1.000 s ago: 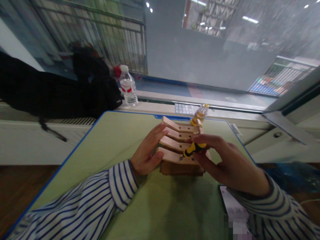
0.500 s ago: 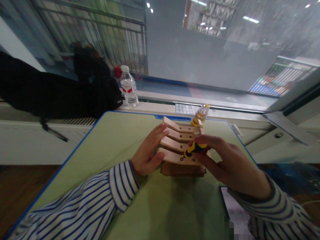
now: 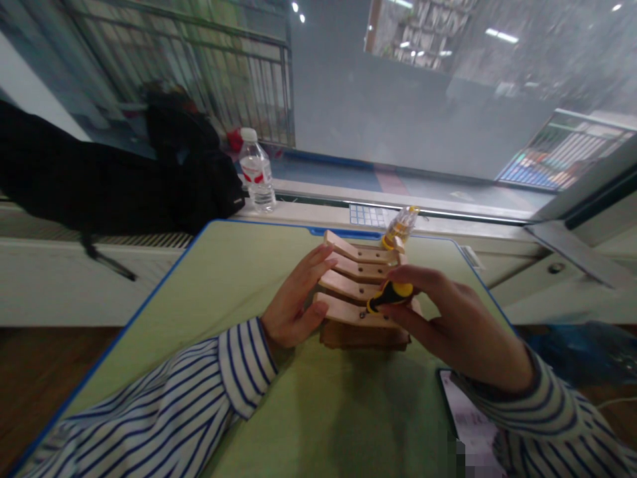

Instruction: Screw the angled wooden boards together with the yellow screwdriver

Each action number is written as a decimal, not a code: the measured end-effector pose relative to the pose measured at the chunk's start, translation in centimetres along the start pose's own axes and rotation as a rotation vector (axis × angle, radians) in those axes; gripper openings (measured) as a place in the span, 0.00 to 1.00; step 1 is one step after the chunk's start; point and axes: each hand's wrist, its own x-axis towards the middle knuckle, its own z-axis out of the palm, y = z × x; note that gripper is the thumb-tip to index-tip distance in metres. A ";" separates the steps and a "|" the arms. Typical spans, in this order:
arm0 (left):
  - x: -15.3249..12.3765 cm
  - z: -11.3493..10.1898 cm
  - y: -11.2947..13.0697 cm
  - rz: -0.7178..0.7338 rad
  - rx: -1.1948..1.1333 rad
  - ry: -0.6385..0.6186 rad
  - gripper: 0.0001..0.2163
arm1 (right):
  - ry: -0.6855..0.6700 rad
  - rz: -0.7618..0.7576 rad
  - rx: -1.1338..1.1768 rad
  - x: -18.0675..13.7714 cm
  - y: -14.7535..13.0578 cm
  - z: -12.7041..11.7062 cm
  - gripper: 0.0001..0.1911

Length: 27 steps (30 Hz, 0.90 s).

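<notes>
A small wooden slatted piece (image 3: 348,312) with several angled slats stands on the table, screws set along the slats. My left hand (image 3: 296,302) holds its left side, fingertips on the farther slats and thumb against the nearest one. My right hand (image 3: 440,312) is closed around a short black and yellow screwdriver (image 3: 388,295). Its tip meets a screw (image 3: 362,315) in the nearest slat, and the tool leans toward the right. My right fingers hide part of the slats' right ends.
The table (image 3: 199,312) is pale green with a blue edge. Behind the wooden piece lies a clear and yellow container (image 3: 401,226). A water bottle (image 3: 257,174) and a black bag (image 3: 194,179) are by the window. A phone (image 3: 468,415) lies under my right forearm.
The screwdriver's handle has turned slightly within my right fingers, showing more of its black side. My left hand and the wooden piece stay in place.
</notes>
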 end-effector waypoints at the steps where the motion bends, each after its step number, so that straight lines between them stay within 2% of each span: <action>1: 0.0 0.0 0.0 0.000 0.001 0.000 0.25 | 0.002 0.005 0.000 0.0 0.0 0.0 0.16; 17: 0.1 0.0 0.1 0.006 -0.014 0.015 0.24 | 0.006 0.007 0.035 0.1 0.0 0.2 0.17; 27: 0.1 -0.1 0.0 0.010 -0.008 0.002 0.25 | 0.017 -0.054 0.069 0.0 0.2 0.2 0.16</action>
